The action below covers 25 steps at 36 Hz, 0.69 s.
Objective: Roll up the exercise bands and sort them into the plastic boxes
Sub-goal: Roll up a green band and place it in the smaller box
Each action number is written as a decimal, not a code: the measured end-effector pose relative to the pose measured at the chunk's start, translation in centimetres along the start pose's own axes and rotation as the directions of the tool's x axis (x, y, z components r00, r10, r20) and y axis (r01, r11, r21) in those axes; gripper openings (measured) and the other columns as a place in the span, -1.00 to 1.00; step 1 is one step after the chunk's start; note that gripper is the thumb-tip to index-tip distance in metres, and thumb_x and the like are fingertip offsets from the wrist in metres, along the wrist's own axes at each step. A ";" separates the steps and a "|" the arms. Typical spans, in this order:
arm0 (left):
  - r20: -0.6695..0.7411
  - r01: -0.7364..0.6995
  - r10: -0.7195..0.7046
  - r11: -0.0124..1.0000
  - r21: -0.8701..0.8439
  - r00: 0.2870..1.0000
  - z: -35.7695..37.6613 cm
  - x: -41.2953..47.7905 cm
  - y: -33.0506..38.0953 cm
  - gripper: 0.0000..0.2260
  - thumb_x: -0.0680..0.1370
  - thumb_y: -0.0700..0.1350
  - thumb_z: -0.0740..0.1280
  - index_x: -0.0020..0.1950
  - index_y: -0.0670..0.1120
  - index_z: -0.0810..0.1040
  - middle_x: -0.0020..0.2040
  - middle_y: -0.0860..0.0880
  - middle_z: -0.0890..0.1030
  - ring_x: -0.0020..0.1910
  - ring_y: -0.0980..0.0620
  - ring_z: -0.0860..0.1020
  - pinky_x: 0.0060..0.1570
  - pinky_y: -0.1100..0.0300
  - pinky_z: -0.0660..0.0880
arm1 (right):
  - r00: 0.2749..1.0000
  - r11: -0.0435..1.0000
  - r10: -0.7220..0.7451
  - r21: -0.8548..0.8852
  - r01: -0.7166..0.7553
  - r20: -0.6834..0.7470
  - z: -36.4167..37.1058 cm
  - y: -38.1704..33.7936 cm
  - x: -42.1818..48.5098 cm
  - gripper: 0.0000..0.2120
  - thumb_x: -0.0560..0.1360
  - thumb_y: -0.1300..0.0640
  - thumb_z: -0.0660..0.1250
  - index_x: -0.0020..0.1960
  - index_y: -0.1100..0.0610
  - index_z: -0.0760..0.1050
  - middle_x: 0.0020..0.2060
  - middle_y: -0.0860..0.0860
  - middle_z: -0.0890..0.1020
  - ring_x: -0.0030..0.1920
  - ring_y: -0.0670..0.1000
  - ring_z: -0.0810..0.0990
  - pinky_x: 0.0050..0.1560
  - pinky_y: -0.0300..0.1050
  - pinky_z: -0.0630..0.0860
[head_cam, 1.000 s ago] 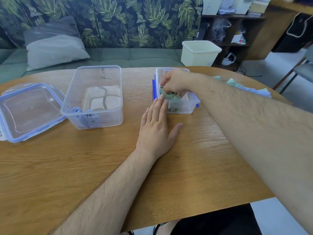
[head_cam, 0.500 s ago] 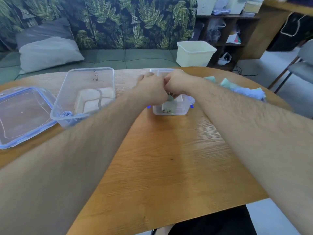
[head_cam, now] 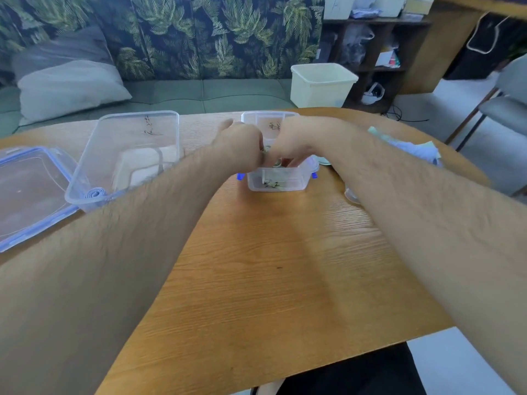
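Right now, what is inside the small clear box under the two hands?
A rolled green band shows in the small box. The left hand and right hand cover the rest of it.

1. Before me lies a rounded wooden table (head_cam: 271, 280) with a warm orange-brown grain.
2. Beyond its far edge I see a grey-green sofa (head_cam: 199, 92), backed by a dark palm-leaf print (head_cam: 199, 32).
3. At the sofa's left end a white pillow (head_cam: 68, 86) leans in front of a grey pillow (head_cam: 71, 47).
4. By its right end stands a cream tub (head_cam: 322, 84), near a dark shelf unit (head_cam: 376, 47) stuffed with boxes and bags.
5. Far right, a grey chair (head_cam: 510, 104) stands on a pale floor (head_cam: 422, 109) in soft, even light.
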<state>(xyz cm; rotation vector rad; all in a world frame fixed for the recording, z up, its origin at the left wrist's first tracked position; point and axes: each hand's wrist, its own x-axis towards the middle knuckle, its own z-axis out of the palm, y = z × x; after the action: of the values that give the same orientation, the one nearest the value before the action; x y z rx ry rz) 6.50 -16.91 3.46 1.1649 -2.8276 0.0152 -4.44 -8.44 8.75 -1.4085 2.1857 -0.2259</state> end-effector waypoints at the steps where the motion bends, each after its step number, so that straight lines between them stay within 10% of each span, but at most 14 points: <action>1: -0.033 0.007 -0.008 1.000 -0.020 0.999 0.1 0.0 -0.1 -0.78 0.54 -0.01 0.27 -0.01 -0.04 0.69 -0.15 -0.02 0.66 0.10 -0.05 0.53 0.48 0.07 0.02 | 1.000 0.999 -0.001 -0.044 0.000 -0.026 0.1 0.0 0.1 -0.79 0.43 0.03 0.54 -0.15 0.11 0.56 -0.24 -0.04 0.67 -0.25 -0.08 0.69 -0.20 -0.24 0.59; 5: -0.175 0.028 -0.056 0.987 -0.158 0.983 -0.1 -0.6 -0.5 -0.51 0.40 0.09 0.10 0.05 -0.13 0.69 -0.07 -0.14 0.70 0.07 -0.20 0.57 0.26 0.15 0.21 | 0.998 0.994 -0.001 -0.111 -0.006 -0.064 0.6 -0.1 0.5 -0.80 0.44 0.06 0.53 -0.06 0.17 0.61 -0.23 0.01 0.69 -0.25 0.02 0.71 -0.18 -0.14 0.64; 9: -0.303 0.031 -0.148 0.933 -0.359 0.941 -0.3 -0.5 -1.2 -0.78 0.54 -0.10 0.27 0.08 -0.08 0.68 0.02 -0.07 0.70 0.14 -0.16 0.55 0.17 0.07 0.41 | 0.999 0.998 -0.022 -0.063 0.020 -0.031 0.5 0.2 0.6 -0.73 0.41 0.07 0.55 0.06 0.14 0.66 -0.17 -0.03 0.70 -0.22 0.01 0.73 -0.07 -0.12 0.67; 20: -0.208 0.092 -0.295 0.752 -0.653 0.933 1.1 -0.6 -1.8 -0.90 0.54 -0.15 0.30 -0.03 -0.08 0.61 -0.10 -0.02 0.65 -0.07 -0.06 0.61 -0.10 0.13 0.50 | 0.980 0.986 -0.167 0.043 0.163 0.112 0.5 -0.1 1.2 -0.84 0.43 0.18 0.53 -0.01 0.01 0.70 -0.07 -0.01 0.71 -0.12 0.00 0.74 0.01 -0.12 0.68; 25: -0.210 0.085 -0.290 0.749 -0.657 0.934 1.2 -0.5 -1.9 -0.84 0.56 -0.13 0.33 0.09 -0.11 0.63 -0.01 -0.03 0.67 0.00 -0.04 0.61 0.07 0.07 0.55 | 0.978 0.979 -0.179 0.117 0.167 0.104 0.9 -0.2 1.6 -0.78 0.42 0.11 0.58 0.05 0.09 0.70 -0.07 0.00 0.71 -0.19 -0.05 0.69 -0.18 -0.30 0.61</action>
<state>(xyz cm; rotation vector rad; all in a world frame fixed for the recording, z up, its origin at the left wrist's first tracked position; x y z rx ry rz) 8.11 -17.90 2.21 1.1373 -2.1398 -0.6764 -4.32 -9.86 7.48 -1.5138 1.9306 -0.3132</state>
